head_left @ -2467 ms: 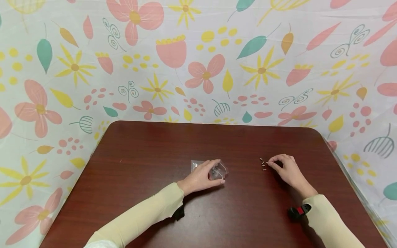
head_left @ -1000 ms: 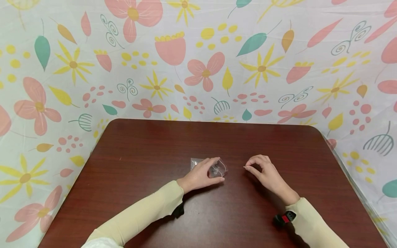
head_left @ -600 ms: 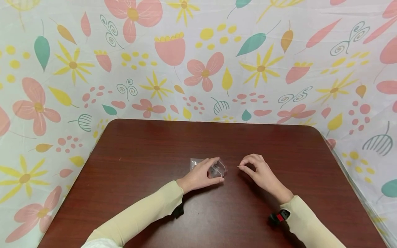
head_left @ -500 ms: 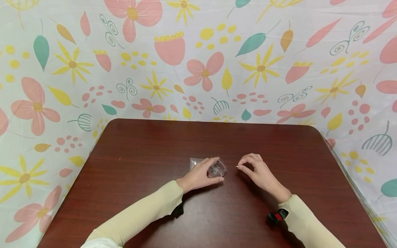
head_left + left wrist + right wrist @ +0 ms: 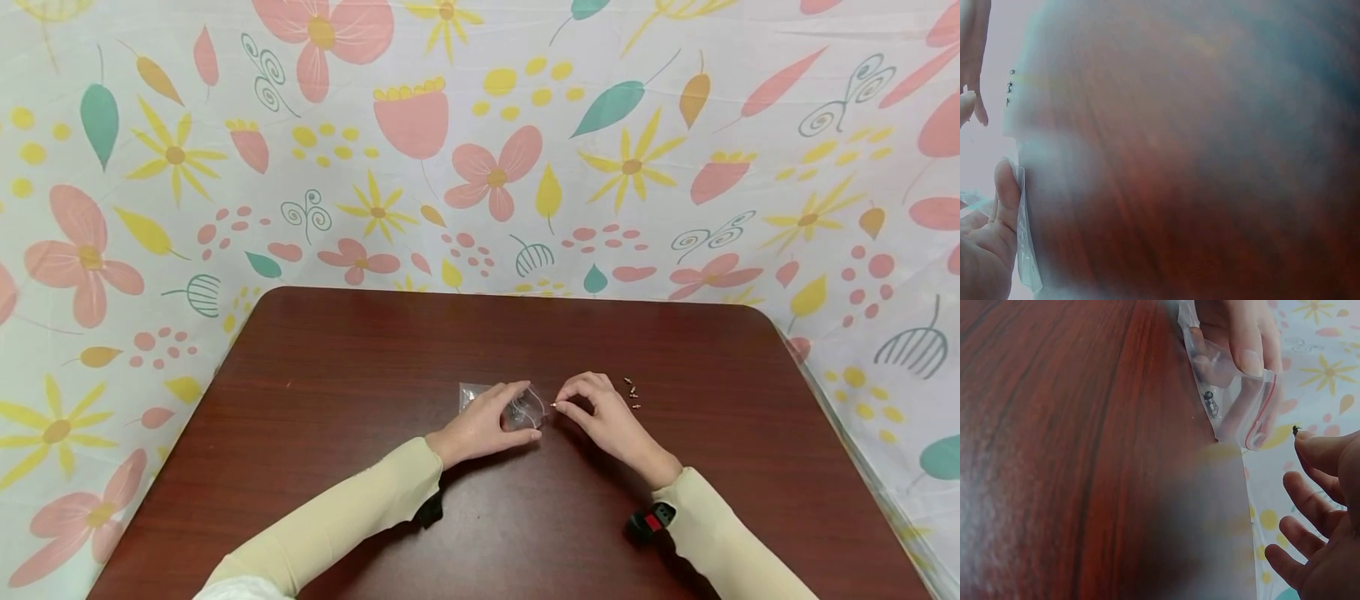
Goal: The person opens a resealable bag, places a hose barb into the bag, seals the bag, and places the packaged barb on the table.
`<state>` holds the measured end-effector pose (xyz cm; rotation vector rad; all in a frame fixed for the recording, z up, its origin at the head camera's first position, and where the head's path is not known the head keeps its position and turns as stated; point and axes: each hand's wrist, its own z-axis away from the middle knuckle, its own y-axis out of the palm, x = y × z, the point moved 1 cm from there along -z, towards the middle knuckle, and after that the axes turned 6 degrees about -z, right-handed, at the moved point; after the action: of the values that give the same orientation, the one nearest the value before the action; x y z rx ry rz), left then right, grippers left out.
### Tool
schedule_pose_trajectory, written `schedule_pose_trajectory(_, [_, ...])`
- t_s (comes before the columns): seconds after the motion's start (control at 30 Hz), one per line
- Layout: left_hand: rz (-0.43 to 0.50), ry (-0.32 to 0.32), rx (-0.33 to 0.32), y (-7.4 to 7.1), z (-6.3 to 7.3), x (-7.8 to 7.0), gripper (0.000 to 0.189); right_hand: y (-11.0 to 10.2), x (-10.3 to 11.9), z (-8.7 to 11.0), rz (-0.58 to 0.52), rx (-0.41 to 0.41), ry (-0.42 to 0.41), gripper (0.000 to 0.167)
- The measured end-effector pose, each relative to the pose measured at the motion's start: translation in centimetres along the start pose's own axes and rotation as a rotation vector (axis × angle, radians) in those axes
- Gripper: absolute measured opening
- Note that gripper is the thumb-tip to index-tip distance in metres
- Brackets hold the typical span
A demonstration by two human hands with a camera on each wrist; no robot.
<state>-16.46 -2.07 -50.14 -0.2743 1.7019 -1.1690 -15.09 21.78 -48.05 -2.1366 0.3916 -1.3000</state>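
Note:
My left hand grips a clear zip bag on the table, thumb and fingers spread around its mouth, which faces right. In the right wrist view the bag shows a red seal line and dark metal pieces inside. My right hand pinches a tiny metal piece, screw-like in shape, between thumb and forefinger, just right of the bag's mouth. Its other fingers are loosely bent. Several similar small metal pieces lie on the table behind and right of that hand.
The dark red-brown wooden table has rounded far corners. A white flower-print cloth hangs behind it and along the sides. A black strap device with a red patch sits on the right wrist.
My right hand has picked up one small metal piece from the loose group and carried it left to the bag's mouth. My left hand and the bag have stayed in place.

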Motion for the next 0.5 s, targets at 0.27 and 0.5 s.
schedule_pose_trajectory(0.27, [0.011,0.006,-0.001,0.1,0.0,0.0,0.083,0.8,-0.1,-0.2,-0.007,0.031,0.003,0.015])
schedule_pose_trajectory(0.5, [0.022,0.003,-0.005,0.0,0.0,-0.1,0.084,1.4,-0.2,-0.3,0.009,0.067,-0.007,0.013])
